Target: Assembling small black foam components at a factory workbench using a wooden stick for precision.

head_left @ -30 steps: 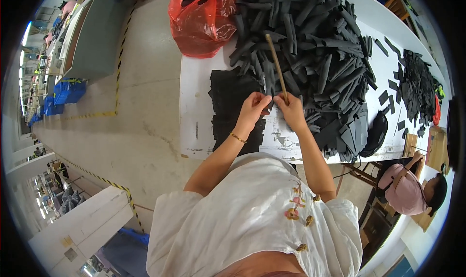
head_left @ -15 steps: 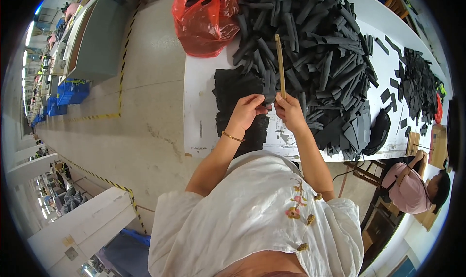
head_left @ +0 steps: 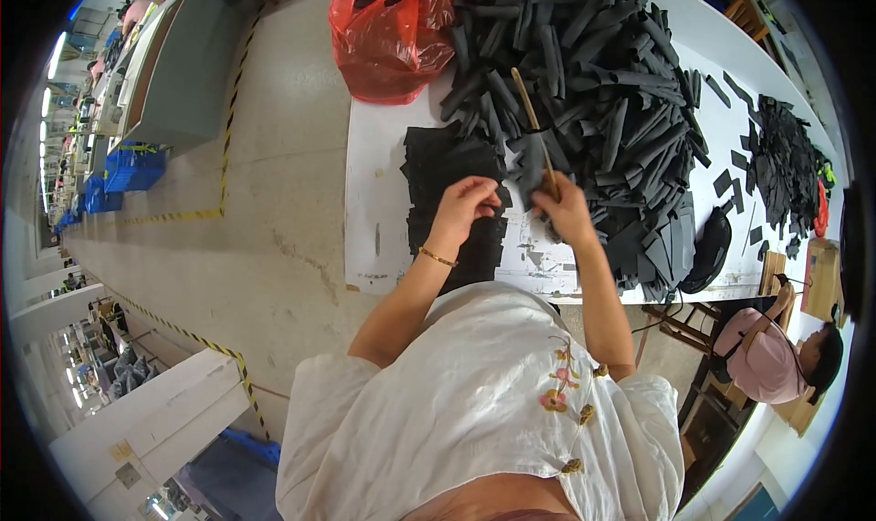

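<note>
My right hand point(head_left: 568, 213) grips the lower end of a slim yellowish-brown stick point(head_left: 526, 97), which looks like wood or bamboo and tilts up to the left. A dark piece of material point(head_left: 532, 161) lies against the stick, just above that hand; its exact hold is blurred. My left hand point(head_left: 467, 209), with a bead bracelet at the wrist, has its fingers curled together above a flat layer of overlapping black pieces point(head_left: 438, 170). Whatever its fingertips may pinch is hidden. Beyond the stick spreads a large heap of rolled black strips point(head_left: 602, 92).
A red plastic bag point(head_left: 392, 51) stands at the white table's point(head_left: 370, 202) far left corner. To the right are a black rounded object point(head_left: 716, 252), scattered black pieces and a second dark pile point(head_left: 787, 156). Another person point(head_left: 776, 348) sits at the far right.
My right hand has moved right and a little nearer, away from my left hand, and the stick has tilted further left. A dark piece now shows against the stick. My left hand stays nearly in place.
</note>
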A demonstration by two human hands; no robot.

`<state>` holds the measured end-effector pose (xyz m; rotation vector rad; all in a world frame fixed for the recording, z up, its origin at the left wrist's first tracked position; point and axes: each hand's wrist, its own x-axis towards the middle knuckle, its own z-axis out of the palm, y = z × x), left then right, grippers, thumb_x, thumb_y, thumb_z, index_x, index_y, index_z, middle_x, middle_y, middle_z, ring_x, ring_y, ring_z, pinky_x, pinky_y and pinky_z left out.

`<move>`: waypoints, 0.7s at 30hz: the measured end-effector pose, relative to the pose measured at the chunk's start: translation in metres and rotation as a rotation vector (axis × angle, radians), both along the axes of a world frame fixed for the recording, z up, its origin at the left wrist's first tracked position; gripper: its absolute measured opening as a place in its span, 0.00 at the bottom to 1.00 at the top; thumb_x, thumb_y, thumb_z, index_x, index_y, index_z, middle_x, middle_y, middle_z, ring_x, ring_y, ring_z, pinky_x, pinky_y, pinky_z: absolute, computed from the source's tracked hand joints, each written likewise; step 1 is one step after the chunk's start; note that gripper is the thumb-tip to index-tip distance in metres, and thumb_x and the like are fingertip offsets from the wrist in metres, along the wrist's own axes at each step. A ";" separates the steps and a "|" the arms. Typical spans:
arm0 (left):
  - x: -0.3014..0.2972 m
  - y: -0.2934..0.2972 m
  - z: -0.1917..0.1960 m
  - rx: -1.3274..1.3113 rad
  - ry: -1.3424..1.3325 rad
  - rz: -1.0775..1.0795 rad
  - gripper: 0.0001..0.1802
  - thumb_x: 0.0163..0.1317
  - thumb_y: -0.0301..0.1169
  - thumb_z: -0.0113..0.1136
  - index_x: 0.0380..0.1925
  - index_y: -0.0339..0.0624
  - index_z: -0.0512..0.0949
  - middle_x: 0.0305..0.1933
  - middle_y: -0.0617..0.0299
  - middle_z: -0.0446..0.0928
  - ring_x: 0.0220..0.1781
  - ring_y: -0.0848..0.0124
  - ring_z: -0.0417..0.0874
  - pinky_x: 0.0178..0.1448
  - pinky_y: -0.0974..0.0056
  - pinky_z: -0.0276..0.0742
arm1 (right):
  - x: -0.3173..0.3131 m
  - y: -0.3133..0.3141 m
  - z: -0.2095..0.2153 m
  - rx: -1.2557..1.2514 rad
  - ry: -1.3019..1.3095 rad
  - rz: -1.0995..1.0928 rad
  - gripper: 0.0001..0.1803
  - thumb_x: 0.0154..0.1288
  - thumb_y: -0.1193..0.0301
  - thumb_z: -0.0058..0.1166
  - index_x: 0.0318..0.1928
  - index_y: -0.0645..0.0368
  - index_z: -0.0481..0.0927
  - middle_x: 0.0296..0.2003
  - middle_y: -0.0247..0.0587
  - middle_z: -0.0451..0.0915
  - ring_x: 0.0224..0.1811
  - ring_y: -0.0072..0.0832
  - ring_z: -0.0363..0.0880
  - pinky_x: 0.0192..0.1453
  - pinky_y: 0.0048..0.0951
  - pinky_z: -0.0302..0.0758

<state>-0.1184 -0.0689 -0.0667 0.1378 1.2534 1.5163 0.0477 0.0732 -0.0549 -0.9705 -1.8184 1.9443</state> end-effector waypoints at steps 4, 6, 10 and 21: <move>-0.028 0.010 -0.010 0.021 0.861 0.164 0.11 0.59 0.34 0.66 0.37 0.39 0.81 0.30 0.65 0.80 0.30 0.77 0.80 0.33 0.73 0.75 | 0.021 0.038 -0.004 0.683 -0.380 -0.136 0.25 0.63 0.72 0.56 0.60 0.63 0.68 0.43 0.50 0.78 0.33 0.37 0.82 0.40 0.35 0.77; -0.031 0.010 -0.015 -0.046 1.002 0.108 0.12 0.53 0.34 0.70 0.36 0.42 0.81 0.30 0.65 0.78 0.34 0.72 0.80 0.38 0.67 0.76 | 0.025 0.037 0.002 0.966 -0.559 -0.233 0.24 0.65 0.65 0.56 0.59 0.58 0.70 0.38 0.54 0.79 0.34 0.47 0.82 0.38 0.39 0.77; -0.029 0.022 -0.027 -0.009 1.664 -0.205 0.13 0.44 0.34 0.73 0.30 0.45 0.81 0.33 0.63 0.74 0.44 0.59 0.74 0.49 0.57 0.72 | 0.031 0.032 0.010 0.647 -0.599 -0.103 0.19 0.65 0.63 0.55 0.54 0.57 0.74 0.29 0.51 0.79 0.34 0.47 0.82 0.36 0.40 0.76; -0.071 0.010 -0.012 -0.077 0.923 -0.210 0.08 0.49 0.28 0.71 0.30 0.40 0.84 0.31 0.63 0.78 0.36 0.72 0.78 0.42 0.68 0.75 | 0.058 0.046 0.037 1.018 -0.357 0.207 0.10 0.58 0.68 0.60 0.41 0.53 0.85 0.26 0.39 0.77 0.29 0.36 0.78 0.32 0.34 0.74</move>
